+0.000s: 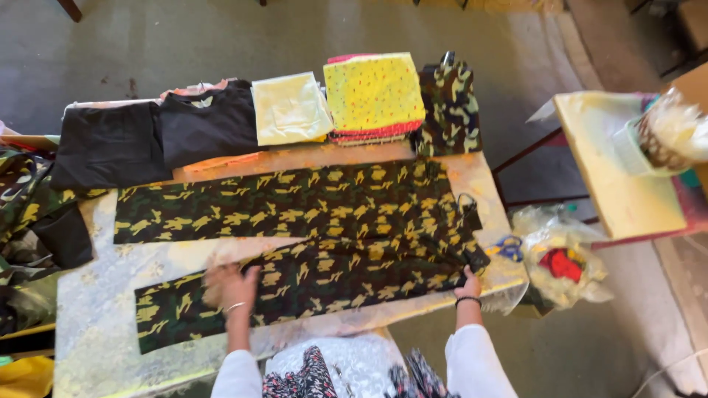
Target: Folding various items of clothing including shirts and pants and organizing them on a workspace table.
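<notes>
We see camouflage trousers (310, 236) spread flat across the worktop (96, 324), legs toward the left. Left hand (230, 289) lies on the nearer leg, blurred, fingers spread, grip released. Right hand (469, 284) rests at the waistband end; whether its grip pinches cloth we cannot tell. Folded fabric stacks (295, 110) line the far edge.

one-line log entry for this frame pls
left hand: flat on camouflage trousers, blurred | right hand: on waist end | trousers: spread on table | behind: folded fabric stacks
</notes>
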